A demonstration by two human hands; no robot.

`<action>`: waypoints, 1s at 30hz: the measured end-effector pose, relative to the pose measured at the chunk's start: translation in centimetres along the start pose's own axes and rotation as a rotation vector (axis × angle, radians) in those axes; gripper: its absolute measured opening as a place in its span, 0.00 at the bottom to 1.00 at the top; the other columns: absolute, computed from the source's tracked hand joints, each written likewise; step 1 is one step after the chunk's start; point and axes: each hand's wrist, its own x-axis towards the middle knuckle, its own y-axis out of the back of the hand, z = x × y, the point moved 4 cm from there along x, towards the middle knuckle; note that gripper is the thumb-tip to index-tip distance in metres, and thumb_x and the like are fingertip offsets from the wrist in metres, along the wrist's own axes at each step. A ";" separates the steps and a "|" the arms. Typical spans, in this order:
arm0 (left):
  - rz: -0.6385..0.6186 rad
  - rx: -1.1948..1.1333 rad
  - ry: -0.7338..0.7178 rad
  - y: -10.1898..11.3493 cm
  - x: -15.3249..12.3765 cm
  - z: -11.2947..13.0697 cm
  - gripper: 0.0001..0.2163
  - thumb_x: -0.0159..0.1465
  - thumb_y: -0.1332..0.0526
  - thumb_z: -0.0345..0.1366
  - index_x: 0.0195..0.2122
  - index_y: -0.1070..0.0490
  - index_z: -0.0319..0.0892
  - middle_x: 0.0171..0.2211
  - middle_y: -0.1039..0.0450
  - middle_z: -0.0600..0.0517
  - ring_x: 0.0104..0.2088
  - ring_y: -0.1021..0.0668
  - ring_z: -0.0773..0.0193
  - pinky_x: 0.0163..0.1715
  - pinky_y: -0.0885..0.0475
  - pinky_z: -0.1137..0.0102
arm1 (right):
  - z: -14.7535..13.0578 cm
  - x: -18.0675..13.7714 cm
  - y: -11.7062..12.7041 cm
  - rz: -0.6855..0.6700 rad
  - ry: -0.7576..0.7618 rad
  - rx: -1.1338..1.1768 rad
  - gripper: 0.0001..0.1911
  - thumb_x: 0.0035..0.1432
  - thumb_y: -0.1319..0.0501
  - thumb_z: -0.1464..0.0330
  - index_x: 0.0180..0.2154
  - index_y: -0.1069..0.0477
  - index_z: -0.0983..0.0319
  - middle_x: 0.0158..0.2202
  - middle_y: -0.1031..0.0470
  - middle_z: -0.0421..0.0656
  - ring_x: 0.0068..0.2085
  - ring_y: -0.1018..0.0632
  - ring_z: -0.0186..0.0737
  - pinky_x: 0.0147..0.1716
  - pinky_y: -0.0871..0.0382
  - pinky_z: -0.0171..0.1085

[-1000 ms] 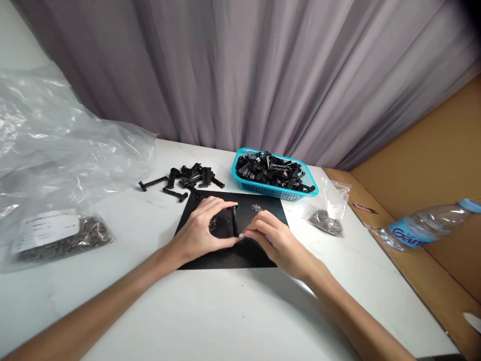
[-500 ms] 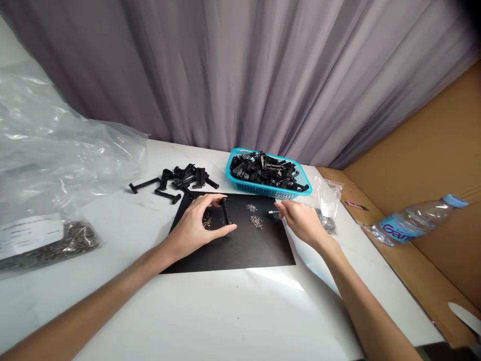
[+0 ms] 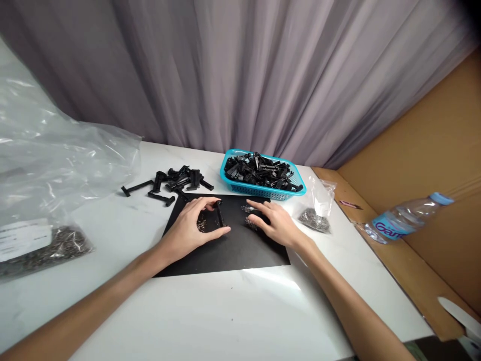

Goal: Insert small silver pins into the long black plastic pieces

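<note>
Occupying the left side of the frame, a large clear bag (image 3: 105, 155) spreads over the white table (image 3: 188, 316); small metal parts (image 3: 71, 243) and a white label (image 3: 24, 239) show at its lower end. Left of center, loose black parts (image 3: 195, 179) lie in a pile. Below them, the left hand (image 3: 184, 225) grips a black part (image 3: 220, 215) by its two ends between thumb and fingers, at frame center, above the black mat (image 3: 233, 255). Gold-toned pieces (image 3: 202, 224) lie beside this hand. Right of center, the blue basket (image 3: 259, 191) contains many similar black components. Below it, the right hand (image 3: 278, 225) is unclenched, thumb and index finger apart, at two silvery piles (image 3: 247, 208); contact with them cannot be determined. Farther right are a small clear bag (image 3: 314, 220) of metal parts and a bottle (image 3: 409, 218).
</note>
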 end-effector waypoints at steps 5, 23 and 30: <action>0.003 0.015 -0.021 0.0 0.1 0.0 0.30 0.57 0.28 0.53 0.57 0.32 0.48 0.48 0.25 0.50 0.49 0.22 0.52 0.54 0.26 0.56 | 0.1 0.6 -0.2 0.062 -0.076 0.010 0.24 0.76 0.53 0.55 0.47 0.21 0.58 0.33 0.25 0.44 0.37 0.23 0.44 0.37 0.37 0.39; -0.008 0.038 -0.043 0.0 0.1 0.4 0.29 0.58 0.28 0.53 0.57 0.31 0.47 0.46 0.25 0.50 0.49 0.22 0.52 0.53 0.26 0.57 | 1.9 -0.5 1.6 -0.004 -0.111 0.169 0.09 0.72 0.43 0.61 0.46 0.27 0.56 0.28 0.26 0.36 0.30 0.26 0.39 0.32 0.41 0.36; -0.017 0.008 -0.038 0.0 0.1 0.6 0.29 0.58 0.29 0.54 0.56 0.31 0.47 0.45 0.25 0.50 0.48 0.22 0.52 0.53 0.26 0.56 | 2.0 -0.8 2.3 -0.045 -0.123 0.201 0.08 0.73 0.45 0.63 0.45 0.30 0.56 0.32 0.19 0.38 0.33 0.22 0.40 0.36 0.36 0.38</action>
